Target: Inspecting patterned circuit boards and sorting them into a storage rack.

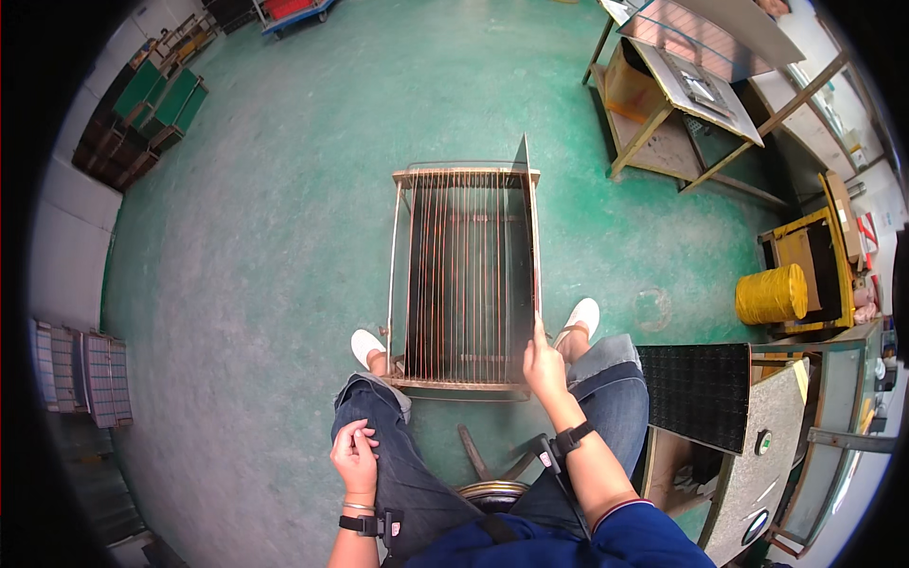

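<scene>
A yellow spool (772, 294) sits right, a wooden table (663, 114) beyond, green crates (161, 99) far left on the green floor (284, 237)

In view are 2 hands: the left hand (354, 458) and the right hand (544, 367). There is 1 slotted rack (464, 175) on the floor, with 1 dark panel (522, 251) standing in it. 2 white shoes show, 1 (365, 346) to each side (580, 317). There are 2 wristbands, 1 yellow spool (772, 294) and 1 black studded mat (699, 393).
</scene>
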`<state>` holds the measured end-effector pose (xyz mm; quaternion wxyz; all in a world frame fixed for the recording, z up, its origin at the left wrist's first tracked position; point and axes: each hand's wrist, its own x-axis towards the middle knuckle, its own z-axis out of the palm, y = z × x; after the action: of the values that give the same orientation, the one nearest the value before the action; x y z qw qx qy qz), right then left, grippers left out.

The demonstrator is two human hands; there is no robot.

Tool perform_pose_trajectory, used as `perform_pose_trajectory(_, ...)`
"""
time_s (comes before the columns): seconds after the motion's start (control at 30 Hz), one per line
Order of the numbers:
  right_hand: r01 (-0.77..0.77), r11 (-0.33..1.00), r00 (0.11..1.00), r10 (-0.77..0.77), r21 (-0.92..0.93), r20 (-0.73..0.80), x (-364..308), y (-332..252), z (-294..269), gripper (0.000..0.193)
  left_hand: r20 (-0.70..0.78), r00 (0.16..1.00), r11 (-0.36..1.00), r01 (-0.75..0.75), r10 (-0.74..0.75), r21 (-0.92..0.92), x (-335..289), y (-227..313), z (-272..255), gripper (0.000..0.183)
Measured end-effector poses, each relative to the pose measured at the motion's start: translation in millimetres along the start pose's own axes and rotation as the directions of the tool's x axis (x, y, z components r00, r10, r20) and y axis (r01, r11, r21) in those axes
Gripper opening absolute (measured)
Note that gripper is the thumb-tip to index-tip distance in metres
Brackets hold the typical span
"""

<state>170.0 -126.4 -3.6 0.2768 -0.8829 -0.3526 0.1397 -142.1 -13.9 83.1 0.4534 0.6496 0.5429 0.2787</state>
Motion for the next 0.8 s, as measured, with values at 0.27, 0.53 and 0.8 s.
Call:
perform_pose_trajectory(0.27, 0.023, 0.996, 0.998, -0.017, 0.086, -0.059, -8, 9, -18, 0.065, 0.004, 1.000, 1.000, -0.009, 0.009, 0.011, 0, 4, 0, 0.017)
perform_pose_trajectory(0.53, 0.082, 0.989, 0.994, -0.072, 0.127, -0.079, -11, 8, -17, 0.063, 0.000, 1.000, 1.000, -0.026, 0.026, 0.011, 0, 0, -1, 0.016)
perform_pose_trajectory(0.8, 0.071, 0.991, 0.996, -0.064, 0.116, -0.066, -9, 7, -19, 0.063, 0.015, 1.000, 0.999, -0.021, 0.020, 0.039, 0, 0, 0, 0.016)
